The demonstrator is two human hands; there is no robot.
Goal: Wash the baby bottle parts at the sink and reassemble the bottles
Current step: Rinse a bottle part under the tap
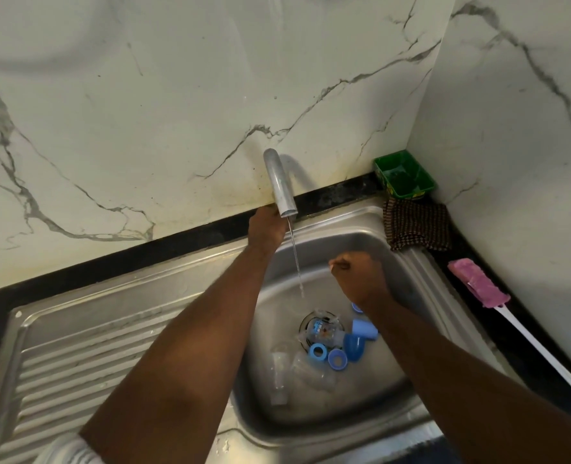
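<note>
A thin stream of water (pixel 296 262) runs from the steel tap spout (pixel 280 185) into the steel sink (pixel 401 410). My left hand (pixel 265 229) reaches behind the spout's end, and its fingers are hidden there. My right hand (pixel 359 276) is curled into a fist just right of the stream, with nothing visible in it. On the sink floor lie a clear bottle (pixel 322 331) over the drain, another clear bottle (pixel 279 373), two blue rings (pixel 317 353), a dark blue cap (pixel 354 346) and a light blue cap (pixel 364 329).
A ribbed drainboard (pixel 76 356) lies left of the basin. At the back right corner stand a green tray (pixel 404 179) and a brown checked cloth (pixel 416 226). A pink bottle brush (pixel 478 283) with a long white handle lies along the right counter. Marble walls close in behind and to the right.
</note>
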